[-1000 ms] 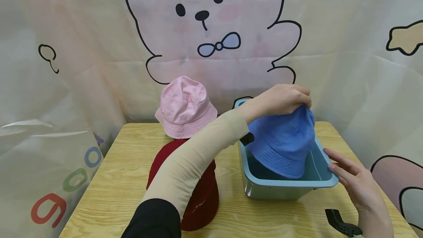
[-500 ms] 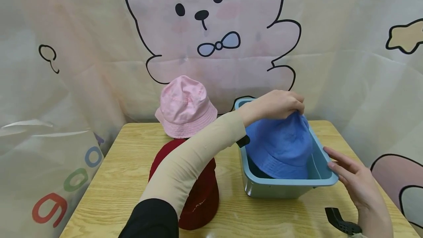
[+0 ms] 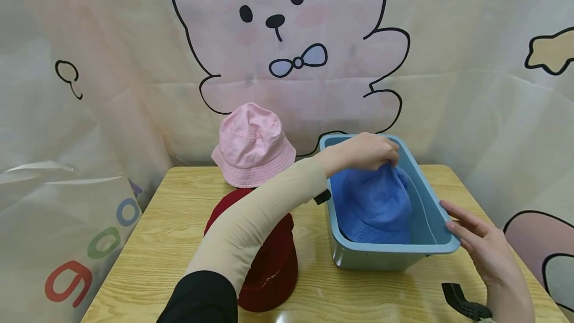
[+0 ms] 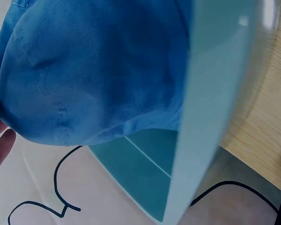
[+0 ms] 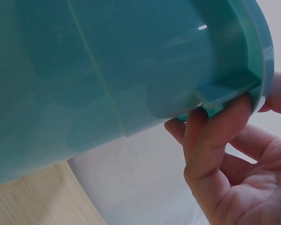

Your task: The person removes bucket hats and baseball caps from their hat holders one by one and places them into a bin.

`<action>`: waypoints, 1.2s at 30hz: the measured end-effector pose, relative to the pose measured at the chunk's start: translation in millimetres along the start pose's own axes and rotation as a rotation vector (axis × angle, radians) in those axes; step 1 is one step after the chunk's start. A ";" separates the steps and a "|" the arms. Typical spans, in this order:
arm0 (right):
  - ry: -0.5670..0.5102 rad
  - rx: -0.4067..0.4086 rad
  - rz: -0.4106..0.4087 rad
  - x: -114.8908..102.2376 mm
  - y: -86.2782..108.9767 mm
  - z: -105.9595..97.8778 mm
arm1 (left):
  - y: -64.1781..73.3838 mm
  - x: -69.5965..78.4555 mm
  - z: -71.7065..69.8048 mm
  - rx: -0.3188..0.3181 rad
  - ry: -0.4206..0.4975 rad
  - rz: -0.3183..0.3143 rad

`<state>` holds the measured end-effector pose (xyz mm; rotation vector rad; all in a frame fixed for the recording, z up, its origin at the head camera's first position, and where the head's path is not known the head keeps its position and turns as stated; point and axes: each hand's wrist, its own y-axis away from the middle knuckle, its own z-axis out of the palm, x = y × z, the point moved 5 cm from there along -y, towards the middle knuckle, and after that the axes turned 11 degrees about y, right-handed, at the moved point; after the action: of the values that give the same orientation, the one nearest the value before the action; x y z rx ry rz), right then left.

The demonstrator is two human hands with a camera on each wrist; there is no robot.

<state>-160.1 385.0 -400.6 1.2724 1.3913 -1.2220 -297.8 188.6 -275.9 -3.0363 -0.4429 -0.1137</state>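
A blue bucket hat (image 3: 374, 203) hangs crown-up inside a light blue plastic bin (image 3: 414, 249). My left hand (image 3: 365, 151) pinches the top of its crown, above the bin's opening. In the left wrist view, fingertips (image 4: 1, 147) show at the hat's edge, and the bin's wall (image 4: 215, 93) stands beside the cloth. My right hand (image 3: 486, 248) grips the bin's rim at the near right corner. Fingers (image 5: 210, 140) curl under that rim in the right wrist view. Whether the brim touches the bin's floor cannot be seen.
A pink bucket hat (image 3: 253, 146) sits at the back of the wooden table (image 3: 152, 243). In front of it lies a dark red hat (image 3: 273, 273), partly hidden by my left forearm. A cartoon-printed cloth (image 3: 341, 98) hangs behind the table.
My left hand has moved down and to the left with the blue bucket hat, which now sits lower in the bin. The right hand has stayed on the rim.
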 end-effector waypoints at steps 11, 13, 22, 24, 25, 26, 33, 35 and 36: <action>0.002 0.003 0.001 0.8 0.3 -0.5 | 7.7 -3.3 13.6 -0.049 -0.017 -0.003; 0.002 0.001 0.001 0.8 0.3 -0.3 | 8.3 -4.2 15.8 -0.050 -0.017 -0.001; -0.001 -0.004 0.006 0.0 -0.2 0.6 | 9.9 -6.6 22.3 -0.078 -0.031 -0.016; -0.003 -0.005 0.004 0.0 -0.1 0.5 | 10.2 -6.9 24.1 -0.094 -0.033 -0.023; -0.002 -0.004 0.004 0.0 -0.1 0.3 | 10.3 -7.1 25.0 -0.100 -0.030 -0.026; 0.000 -0.003 0.003 0.0 -0.1 0.1 | 10.3 -7.3 26.0 -0.104 -0.028 -0.026; 0.011 0.006 0.006 0.5 -0.1 -1.2 | 11.1 -7.4 32.5 -0.130 -0.034 -0.032; 0.011 0.007 0.006 0.6 0.0 -1.3 | 11.3 -7.4 34.2 -0.135 -0.038 -0.033; 0.012 0.007 0.006 0.6 0.1 -1.3 | 11.4 -7.3 34.9 -0.138 -0.042 -0.033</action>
<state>-160.0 386.4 -401.0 1.2898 1.3922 -1.2179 -299.4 178.4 -312.0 -3.1723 -0.5084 -0.0859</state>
